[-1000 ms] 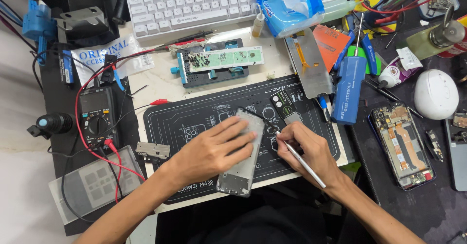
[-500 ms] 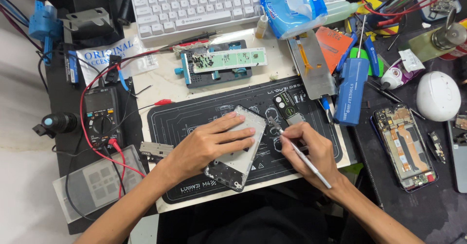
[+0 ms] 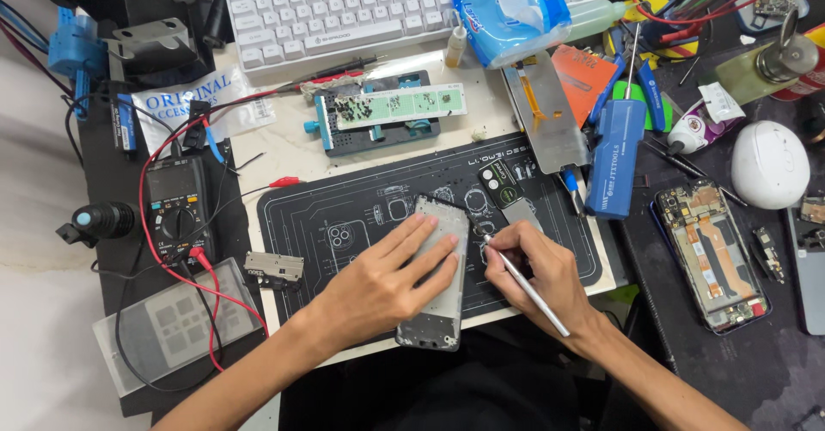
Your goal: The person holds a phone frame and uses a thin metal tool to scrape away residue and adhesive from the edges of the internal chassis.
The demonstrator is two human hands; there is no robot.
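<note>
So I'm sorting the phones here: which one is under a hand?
The grey phone frame on the black mat, pressed flat by the left hand. The opened phone at right lies untouched.

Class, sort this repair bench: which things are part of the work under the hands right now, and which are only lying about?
In use:
left hand pressing on the phone frame
right hand holding the thin metal tool
black work mat

Lying about:
white keyboard
multimeter
blue screwdriver
opened phone
tissue pack
</note>
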